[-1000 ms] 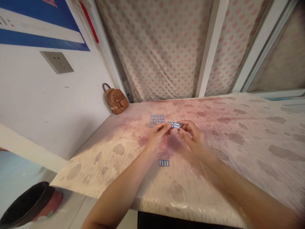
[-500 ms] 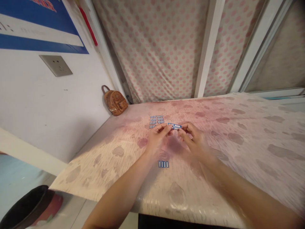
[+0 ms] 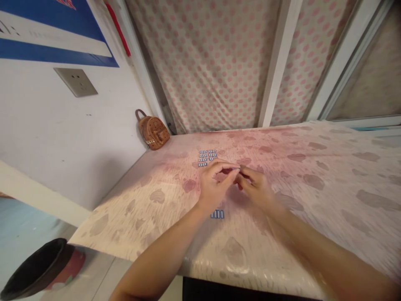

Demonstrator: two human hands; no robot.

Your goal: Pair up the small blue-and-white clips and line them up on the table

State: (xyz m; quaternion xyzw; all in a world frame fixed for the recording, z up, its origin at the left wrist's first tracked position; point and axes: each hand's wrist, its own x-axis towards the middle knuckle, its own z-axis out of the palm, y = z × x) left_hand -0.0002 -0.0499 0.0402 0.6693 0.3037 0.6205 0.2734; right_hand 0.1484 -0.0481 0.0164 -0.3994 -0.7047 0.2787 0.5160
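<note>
Above the table, the fingertips of my left hand [image 3: 214, 182] and my right hand [image 3: 255, 184] meet in a pinch. Between them is a small blue-and-white label strip [image 3: 235, 168], mostly hidden by the fingers and seen almost edge-on. Behind my left hand, small blue-bordered white labels [image 3: 203, 159] lie on the table in two columns of short rows, partly covered by the fingers. Nearer me, below the left wrist, lies one more row of blue-edged labels [image 3: 217, 214]; the forearm hides its left end.
A patterned cloth covers the table [image 3: 150, 225]. In the back left corner, a small brown backpack-shaped pouch [image 3: 154, 131] leans against the wall. A dark-rimmed bin [image 3: 70, 267] stands on the floor at lower left. A dotted curtain [image 3: 213, 67] hangs behind the table.
The label strip has turned from showing its face to nearly edge-on. My left hand has moved right, closing its fingertips up to the right hand's. The view has shifted slightly.
</note>
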